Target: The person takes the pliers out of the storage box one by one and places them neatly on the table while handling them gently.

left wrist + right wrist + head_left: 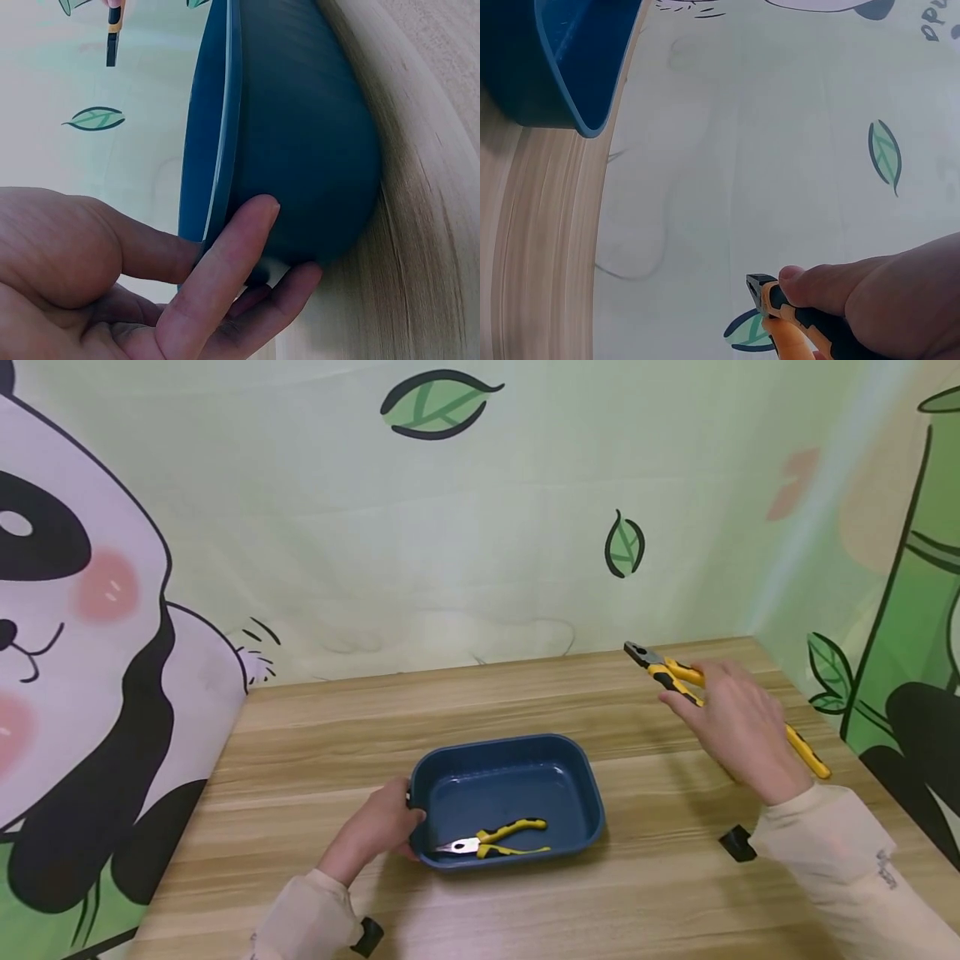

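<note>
My left hand (pixel 382 818) grips the left end of a dark blue plastic bin (pixel 597 793), thumb over the rim and fingers against the outer wall, as the left wrist view shows. Inside it, near the front wall, lie needle-nose pliers (pixel 480 843) with yellow and black handles spread apart, their tips pointing left. To the right of the bin, my right hand (pixel 738 727) holds combination pliers (pixel 663 675) above the table, with the grey head pointing to the far left. A yellow handle end sticks out past the back of this hand; the handles' middle is hidden by the palm.
The bin stands on a wood-grain table (pixel 300 827). Behind the table hangs a pale green cloth (pixel 337 527) printed with leaves and a panda. A black strap piece (pixel 738 843) shows at the right cuff, another black piece (pixel 367 937) at the left.
</note>
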Demonstrator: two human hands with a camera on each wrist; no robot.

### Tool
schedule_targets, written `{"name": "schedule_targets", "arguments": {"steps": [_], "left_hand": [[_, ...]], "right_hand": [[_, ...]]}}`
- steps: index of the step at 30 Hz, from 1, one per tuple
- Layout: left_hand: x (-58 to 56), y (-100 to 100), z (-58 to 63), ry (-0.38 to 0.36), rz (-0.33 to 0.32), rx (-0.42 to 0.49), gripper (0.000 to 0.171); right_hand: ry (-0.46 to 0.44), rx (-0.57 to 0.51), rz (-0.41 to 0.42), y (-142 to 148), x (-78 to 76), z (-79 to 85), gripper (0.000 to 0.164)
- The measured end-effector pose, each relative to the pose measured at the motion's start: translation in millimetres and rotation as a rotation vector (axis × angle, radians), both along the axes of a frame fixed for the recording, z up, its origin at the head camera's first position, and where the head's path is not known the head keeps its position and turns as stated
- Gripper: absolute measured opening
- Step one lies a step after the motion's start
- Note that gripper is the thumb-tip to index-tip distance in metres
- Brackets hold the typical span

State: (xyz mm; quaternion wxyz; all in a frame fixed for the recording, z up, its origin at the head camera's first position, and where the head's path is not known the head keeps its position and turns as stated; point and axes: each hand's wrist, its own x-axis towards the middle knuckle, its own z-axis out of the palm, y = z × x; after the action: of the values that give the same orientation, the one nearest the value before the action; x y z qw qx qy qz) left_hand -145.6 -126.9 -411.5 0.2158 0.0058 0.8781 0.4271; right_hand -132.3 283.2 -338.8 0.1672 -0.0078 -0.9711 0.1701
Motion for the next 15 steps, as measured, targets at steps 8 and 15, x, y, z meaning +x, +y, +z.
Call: {"name": "schedule_targets", "arguments": {"steps": [8,15], "left_hand": [[0.1,-0.2,-1.4,0.002,-0.001,0.001,0.036],[0.4,0.3,0.6,-0.004,-0.008,-0.004,0.038]], "right_hand": [[-0.019,-0.029,-0.033,6.2,-1.4,-1.1,0.063],[-0.008,-0.045,-0.053,10.4,-3.1,-1.1,0.064]]}}
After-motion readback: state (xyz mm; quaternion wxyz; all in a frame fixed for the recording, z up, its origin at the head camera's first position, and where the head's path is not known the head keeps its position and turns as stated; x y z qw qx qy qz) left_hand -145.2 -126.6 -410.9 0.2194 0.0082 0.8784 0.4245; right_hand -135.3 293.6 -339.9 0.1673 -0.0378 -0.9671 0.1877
